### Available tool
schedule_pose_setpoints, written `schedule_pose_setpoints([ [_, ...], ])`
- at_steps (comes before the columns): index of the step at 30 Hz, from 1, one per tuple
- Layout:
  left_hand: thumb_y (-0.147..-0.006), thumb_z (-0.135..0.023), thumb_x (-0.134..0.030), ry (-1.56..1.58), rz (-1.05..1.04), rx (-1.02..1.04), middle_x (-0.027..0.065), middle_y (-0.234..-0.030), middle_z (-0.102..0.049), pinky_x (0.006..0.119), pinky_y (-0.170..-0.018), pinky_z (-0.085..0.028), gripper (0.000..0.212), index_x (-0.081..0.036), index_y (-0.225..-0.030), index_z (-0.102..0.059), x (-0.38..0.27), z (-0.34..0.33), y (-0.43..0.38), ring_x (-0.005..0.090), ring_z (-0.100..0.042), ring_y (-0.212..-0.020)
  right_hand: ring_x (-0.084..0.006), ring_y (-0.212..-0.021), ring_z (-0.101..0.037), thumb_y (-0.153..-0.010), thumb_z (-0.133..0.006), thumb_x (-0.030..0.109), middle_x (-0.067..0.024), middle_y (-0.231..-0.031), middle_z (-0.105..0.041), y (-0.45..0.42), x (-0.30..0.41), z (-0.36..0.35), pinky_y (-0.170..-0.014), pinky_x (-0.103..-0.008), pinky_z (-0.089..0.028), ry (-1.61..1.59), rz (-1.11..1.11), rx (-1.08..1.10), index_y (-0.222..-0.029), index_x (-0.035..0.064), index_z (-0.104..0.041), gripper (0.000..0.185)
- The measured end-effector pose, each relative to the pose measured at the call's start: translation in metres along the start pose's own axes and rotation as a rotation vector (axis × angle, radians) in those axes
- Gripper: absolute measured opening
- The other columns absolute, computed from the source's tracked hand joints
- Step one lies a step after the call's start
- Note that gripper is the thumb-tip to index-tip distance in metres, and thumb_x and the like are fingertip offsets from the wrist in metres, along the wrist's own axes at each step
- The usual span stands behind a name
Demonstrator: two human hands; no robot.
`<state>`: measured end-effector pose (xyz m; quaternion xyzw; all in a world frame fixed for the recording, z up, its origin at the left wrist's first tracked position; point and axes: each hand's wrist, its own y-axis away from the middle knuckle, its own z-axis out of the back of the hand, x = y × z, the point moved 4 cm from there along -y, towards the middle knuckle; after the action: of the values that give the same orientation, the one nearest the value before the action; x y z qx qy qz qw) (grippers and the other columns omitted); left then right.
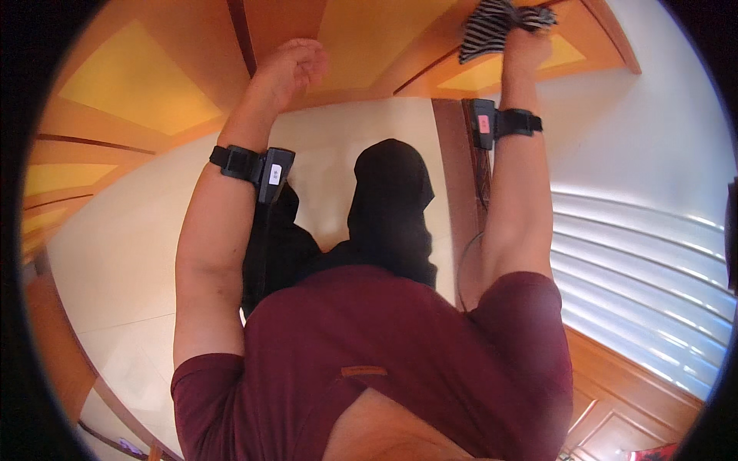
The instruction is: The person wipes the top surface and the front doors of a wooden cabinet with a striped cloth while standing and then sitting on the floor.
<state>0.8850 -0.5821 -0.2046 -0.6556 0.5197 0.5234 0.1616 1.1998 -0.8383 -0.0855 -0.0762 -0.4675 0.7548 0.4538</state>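
Observation:
My right hand [527,52] grips a black-and-grey striped cloth [487,31] against the upper right part of an orange wooden cabinet front [357,34] with yellow panels. Part of the cloth hangs out to the left of the hand, and the fingers are mostly hidden behind the wrist and fabric. Raised in front of the same cabinet, my left hand [297,66] has loosely bent fingers and nothing visible in it. Whether it touches the wood cannot be told.
Pale floor tiles [138,276] lie below, with a dark brown border strip [450,173] and a cable [461,265] along the right. A white wall [622,132] and horizontal slatted blinds [634,259] stand to my right. Each forearm wears a black strapped device [275,176].

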Motion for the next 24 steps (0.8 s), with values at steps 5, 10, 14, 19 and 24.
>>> schedule_pose_setpoints([
  [5, -0.093, -0.054, -0.017, 0.118, -0.062, 0.088, 0.0099, -0.105, -0.066, 0.031, -0.081, -0.051, 0.022, -0.005, -0.110, -0.059, 0.023, 0.020, -0.030, 0.0197, -0.063, -0.093, -0.0497, -0.086, -0.058, -0.072, -0.053, 0.012, -0.0316, -0.087, -0.062, 0.118, -0.046, -0.097, -0.076, -0.0509, -0.049, 0.099, -0.004, 0.295, -0.081, -0.0064, -0.060, 0.022],
  [10, -0.093, -0.055, -0.019, 0.079, 0.027, 0.258, 0.0099, -0.107, -0.065, 0.031, -0.081, -0.051, 0.023, -0.004, -0.110, -0.060, 0.016, -0.002, -0.019, 0.0200, -0.063, -0.096, -0.0473, -0.083, -0.059, -0.081, -0.054, 0.014, -0.0275, -0.086, -0.064, 0.187, -0.007, -0.119, -0.076, -0.0466, -0.048, -0.022, -0.173, 0.448, -0.083, -0.0042, -0.059, 0.019],
  [14, -0.093, -0.055, -0.022, -0.027, 0.046, 0.348, 0.0081, -0.108, -0.065, 0.032, -0.085, -0.049, 0.024, -0.006, -0.110, -0.061, 0.001, -0.015, -0.012, 0.0184, -0.062, -0.098, -0.0378, -0.093, -0.056, -0.083, -0.055, 0.010, -0.0225, -0.099, -0.060, 0.161, 0.016, -0.096, -0.084, -0.0416, -0.045, -0.212, -0.155, 0.352, -0.101, -0.0033, -0.052, 0.022],
  [19, -0.093, -0.054, -0.025, -0.217, -0.027, 0.311, 0.0073, -0.109, -0.065, 0.031, -0.088, -0.047, 0.025, -0.008, -0.110, -0.061, 0.015, 0.003, -0.019, 0.0180, -0.061, -0.101, -0.0258, -0.104, -0.052, -0.086, -0.056, 0.005, -0.0163, -0.116, -0.055, 0.061, 0.071, -0.010, -0.094, -0.0354, -0.040, -0.975, -0.076, 0.079, -0.122, -0.0022, -0.044, 0.038],
  [24, -0.094, -0.053, -0.024, -0.452, -0.040, 0.203, 0.0103, -0.115, -0.064, 0.032, -0.090, -0.047, 0.026, -0.006, -0.112, -0.060, 0.016, -0.001, -0.018, 0.0200, -0.061, -0.105, -0.0181, -0.111, -0.049, -0.089, -0.053, 0.000, -0.0123, -0.125, -0.051, 0.041, 0.092, -0.007, -0.099, -0.0296, -0.037, -1.385, -0.016, -0.180, -0.132, -0.0045, -0.039, 0.045],
])
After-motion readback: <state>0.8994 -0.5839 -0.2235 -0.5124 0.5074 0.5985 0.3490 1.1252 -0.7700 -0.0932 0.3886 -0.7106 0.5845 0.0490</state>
